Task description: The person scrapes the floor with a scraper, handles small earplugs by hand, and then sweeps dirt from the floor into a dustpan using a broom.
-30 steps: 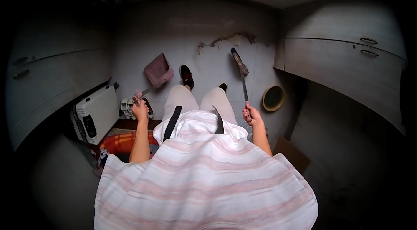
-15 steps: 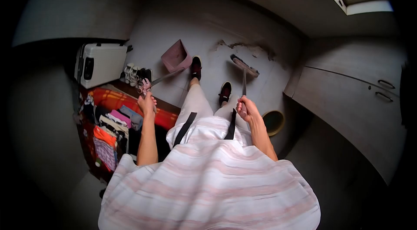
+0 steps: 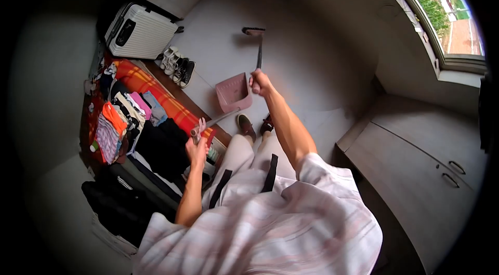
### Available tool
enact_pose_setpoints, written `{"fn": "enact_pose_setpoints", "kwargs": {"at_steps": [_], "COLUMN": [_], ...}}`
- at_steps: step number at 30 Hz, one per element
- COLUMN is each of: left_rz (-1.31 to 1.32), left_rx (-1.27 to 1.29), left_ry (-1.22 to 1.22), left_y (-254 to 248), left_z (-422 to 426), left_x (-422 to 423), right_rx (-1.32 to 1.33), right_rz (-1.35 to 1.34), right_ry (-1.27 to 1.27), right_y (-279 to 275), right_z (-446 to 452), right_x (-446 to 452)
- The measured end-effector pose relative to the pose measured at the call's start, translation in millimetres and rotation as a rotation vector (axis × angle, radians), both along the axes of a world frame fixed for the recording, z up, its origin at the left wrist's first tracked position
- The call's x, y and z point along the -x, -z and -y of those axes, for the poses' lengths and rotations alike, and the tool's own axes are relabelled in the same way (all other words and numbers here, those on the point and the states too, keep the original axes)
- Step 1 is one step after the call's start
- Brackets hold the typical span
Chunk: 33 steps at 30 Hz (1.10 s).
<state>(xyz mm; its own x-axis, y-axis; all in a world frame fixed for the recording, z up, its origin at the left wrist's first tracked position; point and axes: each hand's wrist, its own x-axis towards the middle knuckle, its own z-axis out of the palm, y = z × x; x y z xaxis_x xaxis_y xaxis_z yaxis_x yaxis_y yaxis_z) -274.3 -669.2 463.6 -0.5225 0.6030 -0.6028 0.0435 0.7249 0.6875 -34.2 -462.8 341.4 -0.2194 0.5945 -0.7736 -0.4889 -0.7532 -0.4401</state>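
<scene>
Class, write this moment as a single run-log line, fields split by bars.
left hand: holds dustpan handle | right hand: holds broom handle | broom head: beyond dustpan | shoes: beside suitcase

Right hand (image 3: 260, 82) grips the broom (image 3: 253, 31) at upper center; left hand (image 3: 197, 148), lower left of center, holds the long-handled dustpan (image 3: 233, 92).

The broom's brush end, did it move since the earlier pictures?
Yes. The broom's brush end has moved away from the right-hand cabinet, toward the suitcase.
</scene>
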Motion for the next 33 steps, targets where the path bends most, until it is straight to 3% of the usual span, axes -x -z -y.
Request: {"fn": "enact_pose_setpoints", "kwargs": {"at_steps": [1,2,3,4,7,10,11,12,13,14,16,18,20,24,26,28,31,33], "left_rz": [-0.006,-0.021,-0.034,-0.031,-0.022,0.02,0.033,0.018,0.023,0.028,0.054,0.066,0.077,0.12,0.131,0.145,0.147,0.142], "left_rx": [0.012,0.027,0.031,0.053,0.047,0.092,0.106,0.122,0.112,0.1,0.087,0.092,0.079,0.02,-0.012,-0.05,-0.112,-0.131], "left_ry": [-0.013,-0.024,-0.001,-0.017,-0.021,-0.047,-0.039,-0.012,0.007,0.026,0.066,0.096,0.108,0.085,0.096,0.1,0.132,0.119], "left_y": [-6.1,-10.7,-5.6,-2.1,-2.4,4.2,4.6,5.0,7.5,10.7,13.8,12.2,2.4,-3.4,-3.4,6.1,6.5,7.9], "left_z": [4.5,11.0,22.0,32.3,47.8,56.3,55.8,55.5,56.0,57.4,59.5,59.1,55.9,49.8,48.9,50.5,45.7,40.9], "left_x": [-2.3,-1.7,5.3,11.1,20.1,31.0,34.2,37.1,40.9,46.7,60.3,71.9,83.8,113.8,128.3,143.9,156.5,159.6], "right_rx": [0.021,0.193,0.212,0.198,0.178,0.19,0.244,0.084,0.098,0.265,0.307,0.469,0.603,0.698,0.426,0.462,0.399,0.289], "right_rz": [0.015,-0.293,-0.281,0.137,0.327,0.478,0.471,0.554,0.431,0.483,0.502,0.562,0.452,0.593,0.657,0.485,0.91,0.827], "right_ry": [0.041,0.272,0.088,-0.067,-0.206,-0.269,-0.391,-0.424,-0.348,-0.312,-0.276,-0.414,-0.366,-0.348,-0.342,-0.273,-0.413,-0.396], "right_y": [-11.5,34.3,50.8,95.2,114.3,175.0,138.5,199.3,180.6,145.1,124.0,62.4,36.4,-8.7,-3.2,-25.4,-41.8,-30.3], "right_z": [-9.5,-16.8,-20.2,-23.2,10.6,91.1,111.3,153.1,177.4,193.5,241.1,264.3,292.6,302.2,311.1,318.3,335.8,319.1], "right_x": [-7.5,-6.4,-19.5,-7.5,-22.9,-38.8,-51.0,-62.6,-69.0,-70.3,-87.2,-99.2,-108.4,-102.0,-113.5,-121.0,-79.0,-66.5]}}
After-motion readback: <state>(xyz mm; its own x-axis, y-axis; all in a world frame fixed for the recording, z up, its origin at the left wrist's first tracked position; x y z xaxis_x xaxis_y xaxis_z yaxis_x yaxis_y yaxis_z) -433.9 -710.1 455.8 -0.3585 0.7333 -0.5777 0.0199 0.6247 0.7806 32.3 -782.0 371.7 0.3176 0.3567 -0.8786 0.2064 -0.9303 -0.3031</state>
